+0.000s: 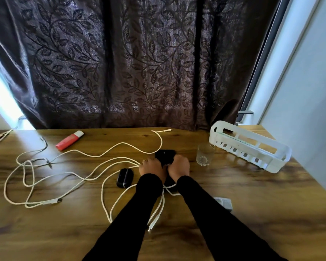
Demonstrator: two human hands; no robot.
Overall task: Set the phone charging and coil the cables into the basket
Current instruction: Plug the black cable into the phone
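Note:
A black phone lies at the middle of the wooden table. My left hand and my right hand are side by side, both closed on its near end. Whether a plug is between my fingers is hidden. Several white cables sprawl in loose loops over the left half of the table, and some run under my left sleeve. One white cable curves past the phone's far side, its plug lying loose. A white slotted basket, nothing visible inside it, stands at the back right.
A clear glass stands just right of the phone. A black mouse-shaped case lies left of my left wrist. A red and white marker lies at the back left. A small grey packet is beside my right forearm. A dark curtain hangs behind.

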